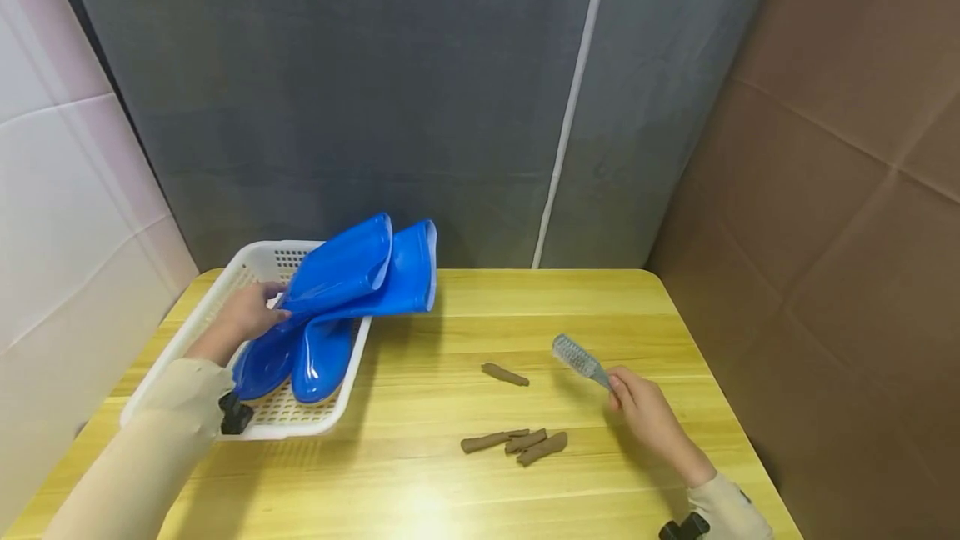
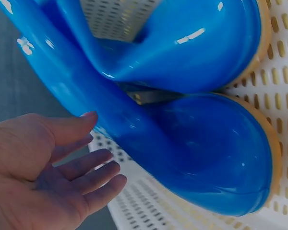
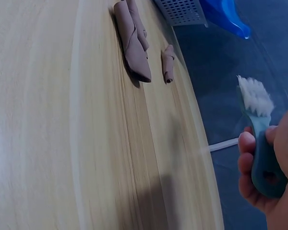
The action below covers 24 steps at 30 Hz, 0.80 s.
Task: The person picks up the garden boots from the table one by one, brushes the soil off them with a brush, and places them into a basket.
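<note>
A pair of blue rain boots (image 1: 337, 273) lies in a white plastic basket (image 1: 352, 394), shafts leaning out over its right rim. My left hand (image 1: 251, 312) is at the left side of the boots, over the basket. In the left wrist view its fingers (image 2: 103, 184) are loosely spread, with the thumb beside the nearer boot's shaft (image 2: 86, 91); whether it touches is hard to tell. My right hand (image 1: 648, 415) grips a grey-green scrubbing brush (image 1: 581, 359) by the handle, above the table. Its white bristles (image 3: 256, 97) show in the right wrist view.
Several brown rolled pieces (image 1: 543, 447) lie on the wooden table (image 1: 600, 298) between the basket and my right hand. One such piece (image 1: 505, 374) sits apart, farther back. Dark grey cloth (image 1: 360, 90) stands behind the table, brown cloth (image 1: 847, 232) at the right.
</note>
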Available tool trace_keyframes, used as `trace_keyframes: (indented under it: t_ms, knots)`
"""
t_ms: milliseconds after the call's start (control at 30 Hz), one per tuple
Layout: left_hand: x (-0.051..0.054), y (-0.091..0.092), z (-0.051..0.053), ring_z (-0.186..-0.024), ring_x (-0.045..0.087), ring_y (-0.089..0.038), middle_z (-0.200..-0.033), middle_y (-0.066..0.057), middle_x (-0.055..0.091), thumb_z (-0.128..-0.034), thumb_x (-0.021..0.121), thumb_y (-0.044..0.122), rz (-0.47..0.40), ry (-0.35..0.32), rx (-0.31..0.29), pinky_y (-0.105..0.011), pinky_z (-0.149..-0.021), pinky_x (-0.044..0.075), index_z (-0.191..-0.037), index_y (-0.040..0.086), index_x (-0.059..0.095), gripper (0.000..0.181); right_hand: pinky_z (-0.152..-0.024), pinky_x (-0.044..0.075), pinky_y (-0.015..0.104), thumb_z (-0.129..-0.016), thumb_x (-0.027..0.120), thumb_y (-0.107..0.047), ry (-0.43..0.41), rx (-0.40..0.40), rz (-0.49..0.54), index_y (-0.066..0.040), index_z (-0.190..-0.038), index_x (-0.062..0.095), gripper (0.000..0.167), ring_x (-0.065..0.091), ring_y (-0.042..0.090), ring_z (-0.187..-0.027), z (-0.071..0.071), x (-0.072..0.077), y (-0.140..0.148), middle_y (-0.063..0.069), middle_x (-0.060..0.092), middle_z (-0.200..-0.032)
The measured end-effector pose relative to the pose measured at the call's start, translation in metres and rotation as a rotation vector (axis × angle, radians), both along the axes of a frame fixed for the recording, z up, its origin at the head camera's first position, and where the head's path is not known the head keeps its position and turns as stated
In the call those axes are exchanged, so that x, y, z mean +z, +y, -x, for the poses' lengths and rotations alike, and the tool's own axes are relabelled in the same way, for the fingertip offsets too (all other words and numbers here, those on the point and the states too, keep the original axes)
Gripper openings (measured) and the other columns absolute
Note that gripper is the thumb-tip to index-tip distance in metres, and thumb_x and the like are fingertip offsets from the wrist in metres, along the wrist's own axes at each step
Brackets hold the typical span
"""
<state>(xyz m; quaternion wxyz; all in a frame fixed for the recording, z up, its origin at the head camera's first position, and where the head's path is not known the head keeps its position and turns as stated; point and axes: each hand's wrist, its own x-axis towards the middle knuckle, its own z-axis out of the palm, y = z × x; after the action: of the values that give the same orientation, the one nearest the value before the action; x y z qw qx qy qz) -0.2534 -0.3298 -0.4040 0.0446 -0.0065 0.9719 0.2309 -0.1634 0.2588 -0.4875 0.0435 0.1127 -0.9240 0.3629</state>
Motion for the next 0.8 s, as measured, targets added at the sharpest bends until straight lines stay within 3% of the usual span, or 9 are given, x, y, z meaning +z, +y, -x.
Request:
trace_keyframes:
  t_ms: [167,300,400,567,800]
  knots:
    - [0.007,0.008,-0.009,-0.125,0.044,-0.062,-0.140,-0.040,0.044,-0.0961,0.062,0.019,-0.034,0.067,-0.012,-0.072,-0.099,0.041,-0.143,-0.008,0.042,0.058,-0.050,0.036,0.021,-0.106,0.044,-0.011,-0.059,-0.101,0.021,-0.004,-0.102,0.062,0.020,0.037,0.004,-0.055,0.004,0.000,0.006,0.008,0.064,-0.075]
    - [0.012,0.020,-0.016,-0.126,0.044,-0.060,-0.140,-0.038,0.046,-0.0973,0.060,0.018,-0.039,0.134,-0.035,-0.071,-0.100,0.040,-0.142,-0.007,0.044,0.054,-0.047,0.033,0.021,-0.106,0.041,-0.010,-0.178,-0.207,0.111,-0.001,-0.105,0.062,0.022,0.034,0.006,-0.052,0.008,0.001,0.013,0.010,0.070,-0.083]
    - [0.016,0.031,-0.022,-0.129,0.043,-0.059,-0.142,-0.038,0.045,-0.0986,0.058,0.016,-0.064,0.143,-0.035,-0.071,-0.102,0.038,-0.144,-0.006,0.043,0.053,-0.047,0.034,0.021,-0.105,0.040,-0.011,-0.269,-0.279,0.185,0.003,-0.112,0.061,0.026,0.035,0.007,-0.052,0.012,0.000,0.020,0.017,0.072,-0.093]
    - [0.021,0.046,-0.033,-0.131,0.044,-0.057,-0.146,-0.034,0.044,-0.1002,0.056,0.016,-0.111,0.155,-0.023,-0.068,-0.102,0.041,-0.147,-0.001,0.041,0.052,-0.059,0.042,0.024,-0.102,0.045,-0.011,-0.317,-0.350,0.165,0.009,-0.118,0.059,0.029,0.048,0.013,-0.067,0.015,-0.004,0.032,0.025,0.065,-0.107]
    - [0.025,0.058,-0.044,-0.121,0.055,-0.054,-0.142,-0.031,0.051,-0.1005,0.055,0.012,-0.131,0.271,-0.049,-0.062,-0.096,0.049,-0.144,0.001,0.046,0.046,-0.082,0.052,0.043,-0.100,0.047,-0.012,-0.333,-0.388,0.110,0.010,-0.118,0.060,0.032,0.059,0.036,-0.104,0.019,-0.010,0.042,0.031,0.059,-0.123]
